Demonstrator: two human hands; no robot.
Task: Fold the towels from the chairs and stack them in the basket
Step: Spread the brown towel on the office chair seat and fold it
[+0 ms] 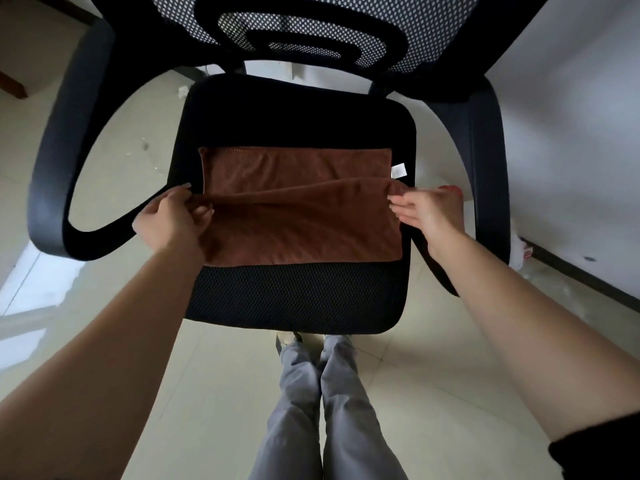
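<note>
The brown towel [298,226] lies half-folded on the chair seat [294,299], left hand [173,216] and right hand [429,213] each pinching an end of its raised crease, so folding looks barely begun, with stacking in the unseen basket still ahead.

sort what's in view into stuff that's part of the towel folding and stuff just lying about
In the job: brown towel, left hand and right hand holding its lifted fold, chair seat under it.
Lying about: white scraps on the floor, litter by the wall.
</note>
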